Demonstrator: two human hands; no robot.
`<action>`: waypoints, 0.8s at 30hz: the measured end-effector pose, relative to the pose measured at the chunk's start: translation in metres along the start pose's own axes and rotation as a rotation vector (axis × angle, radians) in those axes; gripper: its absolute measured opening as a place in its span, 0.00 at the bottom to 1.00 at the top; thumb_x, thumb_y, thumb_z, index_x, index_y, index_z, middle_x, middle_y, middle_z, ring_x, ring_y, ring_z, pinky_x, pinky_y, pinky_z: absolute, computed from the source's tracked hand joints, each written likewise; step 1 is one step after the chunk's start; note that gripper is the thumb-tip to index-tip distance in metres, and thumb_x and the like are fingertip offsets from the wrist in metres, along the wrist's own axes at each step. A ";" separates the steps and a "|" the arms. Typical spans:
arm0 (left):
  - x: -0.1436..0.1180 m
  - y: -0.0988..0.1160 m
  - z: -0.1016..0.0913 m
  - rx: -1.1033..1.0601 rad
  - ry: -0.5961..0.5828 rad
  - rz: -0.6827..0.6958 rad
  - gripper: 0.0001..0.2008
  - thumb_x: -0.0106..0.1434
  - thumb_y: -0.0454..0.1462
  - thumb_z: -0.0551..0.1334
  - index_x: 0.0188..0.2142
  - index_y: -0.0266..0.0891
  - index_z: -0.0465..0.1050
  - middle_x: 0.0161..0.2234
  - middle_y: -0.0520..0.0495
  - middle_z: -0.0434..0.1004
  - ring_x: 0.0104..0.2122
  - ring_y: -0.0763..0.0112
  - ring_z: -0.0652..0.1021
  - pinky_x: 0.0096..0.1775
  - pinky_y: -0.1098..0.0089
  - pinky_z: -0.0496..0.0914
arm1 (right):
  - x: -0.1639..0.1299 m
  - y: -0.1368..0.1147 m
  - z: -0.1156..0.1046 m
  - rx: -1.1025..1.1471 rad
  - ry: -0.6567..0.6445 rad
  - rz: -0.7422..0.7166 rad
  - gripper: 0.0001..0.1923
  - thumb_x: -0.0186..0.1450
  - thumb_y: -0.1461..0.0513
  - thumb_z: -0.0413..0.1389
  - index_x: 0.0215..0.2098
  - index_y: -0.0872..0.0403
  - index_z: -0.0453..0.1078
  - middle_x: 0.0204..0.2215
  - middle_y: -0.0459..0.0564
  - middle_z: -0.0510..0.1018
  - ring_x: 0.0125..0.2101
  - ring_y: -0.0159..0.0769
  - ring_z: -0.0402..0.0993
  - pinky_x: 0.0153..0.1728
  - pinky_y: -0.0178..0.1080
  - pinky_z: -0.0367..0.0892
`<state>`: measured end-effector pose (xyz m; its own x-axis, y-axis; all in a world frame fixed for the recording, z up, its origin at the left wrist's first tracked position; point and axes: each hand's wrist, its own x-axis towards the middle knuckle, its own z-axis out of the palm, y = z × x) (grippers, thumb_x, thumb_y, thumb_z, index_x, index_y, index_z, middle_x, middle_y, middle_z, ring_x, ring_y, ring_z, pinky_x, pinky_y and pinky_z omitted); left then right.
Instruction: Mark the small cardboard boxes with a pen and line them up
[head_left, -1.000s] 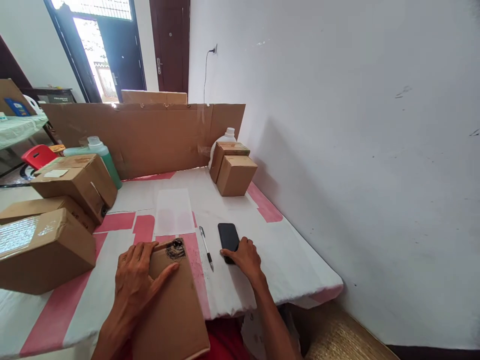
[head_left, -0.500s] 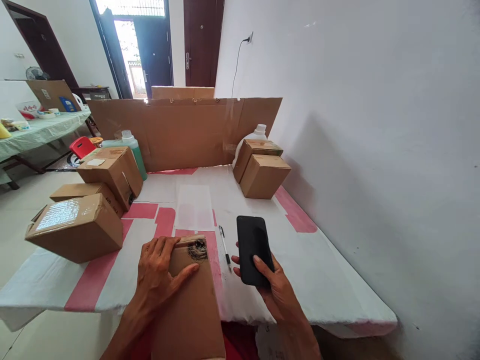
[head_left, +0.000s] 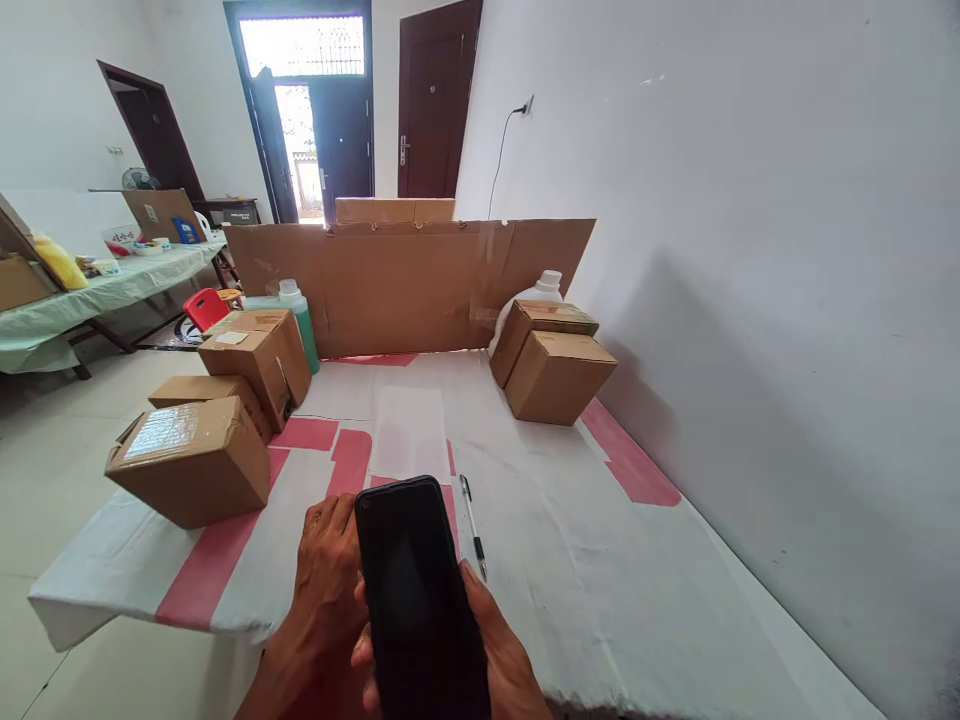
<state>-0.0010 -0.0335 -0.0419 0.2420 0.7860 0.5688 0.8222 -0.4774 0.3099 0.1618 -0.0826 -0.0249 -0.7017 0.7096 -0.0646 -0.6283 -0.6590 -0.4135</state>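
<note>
A black smartphone (head_left: 416, 590) is in my right hand (head_left: 499, 650); the thumb lies along its right edge and the fingertips wrap its left edge. The phone stands close before me, screen side facing me and dark. Behind it and to its left is my left hand (head_left: 326, 560), knuckles bent, its thumb and fingertips covered by the phone. The cardboard box that this hand gripped by its far edge half a second ago is hidden behind the phone and hands. A pen (head_left: 472, 525) with a black grip lies on the table just right of the phone.
Several cardboard boxes (head_left: 187, 465) and a green-liquid bottle (head_left: 304, 325) line the table's left side. Two boxes (head_left: 562, 378) and a white jug (head_left: 550, 284) stand at the right rear. A cardboard panel (head_left: 405, 290) spans the back. A wall (head_left: 787, 300) borders the right.
The phone has moved left and closer, now covering the box and part of my left hand. The view has tilted up a little and shifted left.
</note>
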 end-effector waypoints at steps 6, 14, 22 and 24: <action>0.000 -0.004 0.003 0.047 -0.085 -0.050 0.11 0.58 0.35 0.59 0.41 0.43 0.72 0.35 0.43 0.77 0.36 0.53 0.75 0.40 0.56 0.67 | -0.007 -0.002 -0.002 0.068 0.042 -0.013 0.38 0.66 0.36 0.52 0.50 0.59 0.79 0.33 0.59 0.85 0.37 0.51 0.83 0.43 0.50 0.76; 0.001 -0.006 0.004 0.080 -0.041 -0.036 0.16 0.57 0.32 0.58 0.45 0.43 0.73 0.34 0.44 0.75 0.37 0.53 0.74 0.41 0.57 0.66 | -0.009 -0.008 0.005 0.020 0.084 -0.069 0.35 0.66 0.38 0.56 0.49 0.59 0.80 0.39 0.60 0.86 0.37 0.47 0.83 0.44 0.48 0.75; -0.002 -0.011 0.007 0.073 -0.046 -0.036 0.15 0.63 0.39 0.62 0.49 0.42 0.72 0.40 0.42 0.78 0.41 0.52 0.76 0.44 0.56 0.67 | -0.016 -0.010 -0.002 0.008 0.236 -0.124 0.32 0.66 0.40 0.60 0.50 0.59 0.80 0.39 0.61 0.86 0.40 0.52 0.84 0.46 0.53 0.75; -0.002 -0.014 0.008 0.055 -0.049 -0.031 0.18 0.65 0.44 0.64 0.52 0.42 0.71 0.44 0.42 0.79 0.44 0.52 0.77 0.47 0.55 0.68 | -0.017 -0.017 -0.011 -0.035 0.358 -0.221 0.33 0.64 0.40 0.62 0.49 0.59 0.80 0.38 0.60 0.86 0.39 0.51 0.84 0.46 0.53 0.76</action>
<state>-0.0085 -0.0253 -0.0537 0.2394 0.8190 0.5214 0.8567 -0.4309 0.2835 0.1882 -0.0810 -0.0272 -0.3863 0.8791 -0.2794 -0.7344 -0.4764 -0.4834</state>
